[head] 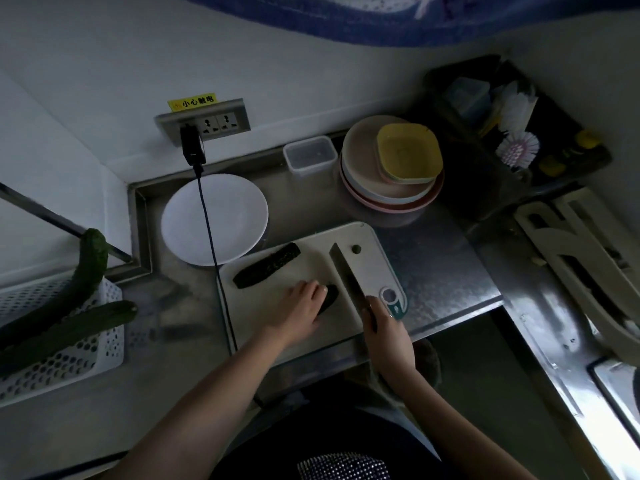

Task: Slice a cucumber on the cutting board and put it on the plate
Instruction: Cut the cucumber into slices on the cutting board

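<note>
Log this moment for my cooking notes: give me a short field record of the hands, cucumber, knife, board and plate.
left hand: rests on a cucumber piece, holding it down on the board
right hand: grips the knife by its handle
knife: blade lies over the cutting board, just right of the held piece
second cucumber piece: lies free on the board, farther back
slice: one small round near the board's far edge
plate: white, behind the board, no cucumber on it
basket: holds whole cucumbers, at left
</note>
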A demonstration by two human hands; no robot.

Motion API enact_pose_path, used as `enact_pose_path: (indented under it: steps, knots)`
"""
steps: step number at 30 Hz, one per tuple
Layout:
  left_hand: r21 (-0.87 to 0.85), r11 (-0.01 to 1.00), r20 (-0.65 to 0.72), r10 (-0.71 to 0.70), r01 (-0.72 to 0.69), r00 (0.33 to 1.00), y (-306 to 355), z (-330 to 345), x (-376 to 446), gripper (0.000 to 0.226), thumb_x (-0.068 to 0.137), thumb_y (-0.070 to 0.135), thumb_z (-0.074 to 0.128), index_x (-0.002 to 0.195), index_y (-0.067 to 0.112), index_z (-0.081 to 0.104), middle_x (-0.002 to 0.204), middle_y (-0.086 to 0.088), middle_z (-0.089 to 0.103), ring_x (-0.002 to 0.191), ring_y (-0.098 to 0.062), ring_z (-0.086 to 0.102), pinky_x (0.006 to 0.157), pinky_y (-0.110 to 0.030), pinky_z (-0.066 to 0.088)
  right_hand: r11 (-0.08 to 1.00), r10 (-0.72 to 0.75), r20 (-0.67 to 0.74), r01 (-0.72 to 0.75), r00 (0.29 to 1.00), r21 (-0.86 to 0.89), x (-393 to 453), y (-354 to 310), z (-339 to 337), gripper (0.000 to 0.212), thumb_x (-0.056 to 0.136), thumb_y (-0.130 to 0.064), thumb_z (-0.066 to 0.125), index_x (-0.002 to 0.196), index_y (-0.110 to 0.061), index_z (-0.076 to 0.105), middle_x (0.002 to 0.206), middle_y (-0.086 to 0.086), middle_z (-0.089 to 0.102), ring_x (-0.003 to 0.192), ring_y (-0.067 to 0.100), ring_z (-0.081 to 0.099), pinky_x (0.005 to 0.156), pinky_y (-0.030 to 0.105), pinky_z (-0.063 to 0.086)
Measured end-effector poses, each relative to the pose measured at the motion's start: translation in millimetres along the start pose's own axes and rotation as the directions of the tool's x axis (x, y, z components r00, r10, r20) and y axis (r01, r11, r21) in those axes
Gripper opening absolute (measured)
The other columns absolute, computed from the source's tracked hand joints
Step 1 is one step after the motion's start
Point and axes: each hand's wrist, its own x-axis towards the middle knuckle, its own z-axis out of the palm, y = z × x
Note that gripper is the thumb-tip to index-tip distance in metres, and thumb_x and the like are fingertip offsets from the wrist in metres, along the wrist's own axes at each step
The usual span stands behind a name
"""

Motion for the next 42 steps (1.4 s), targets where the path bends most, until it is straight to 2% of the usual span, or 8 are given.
enact_pose_path:
  steps: [6, 12, 16, 18, 22, 24, 28, 42]
  knots:
    - [-0.109, 0.992, -0.095, 0.047, -0.057, 0.994, 3, 0, 2, 0.056, 0.056, 0.005, 0.083, 0.105, 0.002, 0.058, 0.103, -0.018, 0.057, 0.090, -0.038, 0.058, 0.068, -0.043, 0.052, 1.000, -0.003, -0.007, 0.003, 1.000, -0.027, -3, -1, 0, 0.009, 0.098, -0.026, 0.043, 0.105, -0.024, 0.050, 0.083, 0.003, 0.063, 0.073, 0.026, 0.062, 0.059, 0.042, 0.052]
    - [-0.066, 0.997, -0.095, 0.031, -0.038, 0.995, 12, 0, 5, 0.047, 0.084, 0.008, 0.062, 0.129, 0.002, 0.047, 0.128, -0.016, 0.046, 0.115, -0.035, 0.044, 0.090, -0.042, 0.041, 1.000, -0.005, -0.041, 0.004, 0.999, -0.028, -1, -2, -3, 0.011, 0.099, -0.026, 0.040, 0.105, -0.023, 0.049, 0.077, 0.003, 0.062, 0.068, 0.026, 0.062, 0.056, 0.041, 0.051]
    - [-0.042, 0.994, -0.105, 0.095, -0.100, 0.990, 9, -2, 5, 0.049, 0.061, 0.006, 0.080, 0.107, 0.001, 0.062, 0.107, -0.015, 0.060, 0.096, -0.034, 0.055, 0.072, -0.043, 0.050, 0.999, -0.026, -0.026, 0.025, 0.999, -0.039, -1, -2, -3, 0.012, 0.100, -0.026, 0.041, 0.105, -0.020, 0.050, 0.080, 0.005, 0.063, 0.071, 0.028, 0.062, 0.057, 0.041, 0.051]
    - [-0.006, 0.992, -0.129, 0.127, -0.129, 0.983, 9, -3, 7, 0.050, 0.052, 0.007, 0.084, 0.098, 0.003, 0.064, 0.095, -0.011, 0.062, 0.090, -0.027, 0.047, 0.064, -0.038, 0.052, 0.997, -0.043, -0.008, 0.043, 0.999, -0.058, -1, -3, -3, 0.013, 0.100, -0.026, 0.040, 0.105, -0.019, 0.048, 0.081, 0.007, 0.063, 0.070, 0.029, 0.062, 0.057, 0.041, 0.051]
    - [0.030, 0.988, -0.130, 0.155, -0.153, 0.979, 13, -6, 13, 0.050, 0.048, 0.003, 0.084, 0.094, 0.006, 0.065, 0.090, -0.008, 0.061, 0.086, -0.026, 0.050, 0.057, -0.034, 0.052, 0.987, -0.043, 0.046, 0.050, 0.998, -0.154, 1, -4, 2, 0.014, 0.101, -0.027, 0.036, 0.109, -0.019, 0.044, 0.084, 0.009, 0.064, 0.073, 0.032, 0.063, 0.061, 0.043, 0.053]
    - [0.031, 0.986, -0.091, 0.164, -0.162, 0.982, 16, -9, 16, 0.046, 0.060, -0.001, 0.076, 0.104, 0.003, 0.064, 0.101, -0.013, 0.061, 0.091, -0.031, 0.058, 0.064, -0.038, 0.051, 0.979, -0.038, 0.085, 0.054, 0.996, -0.195, 2, -4, 5, 0.014, 0.101, -0.027, 0.033, 0.111, -0.019, 0.040, 0.084, 0.010, 0.064, 0.073, 0.033, 0.064, 0.062, 0.044, 0.054]
    - [0.121, 0.981, 0.006, 0.150, -0.150, 0.989, 18, -11, 18, 0.048, 0.091, 0.003, 0.042, 0.138, 0.006, 0.035, 0.140, -0.009, 0.033, 0.126, -0.029, 0.033, 0.096, -0.038, 0.033, 0.961, -0.056, 0.120, 0.086, 0.991, -0.264, 2, -1, 7, 0.017, 0.102, -0.025, 0.032, 0.118, -0.020, 0.036, 0.089, 0.010, 0.065, 0.076, 0.032, 0.066, 0.064, 0.043, 0.054]
    - [0.106, 0.982, 0.008, 0.156, -0.156, 0.988, 19, -13, 21, 0.047, 0.088, 0.004, 0.044, 0.134, 0.007, 0.037, 0.140, -0.009, 0.033, 0.126, -0.029, 0.030, 0.097, -0.037, 0.032, 0.928, -0.045, 0.203, 0.116, 0.978, -0.354, 0, -2, 10, 0.035, 0.093, -0.006, 0.042, 0.125, -0.017, 0.032, 0.099, 0.009, 0.063, 0.082, 0.034, 0.066, 0.059, 0.036, 0.042]
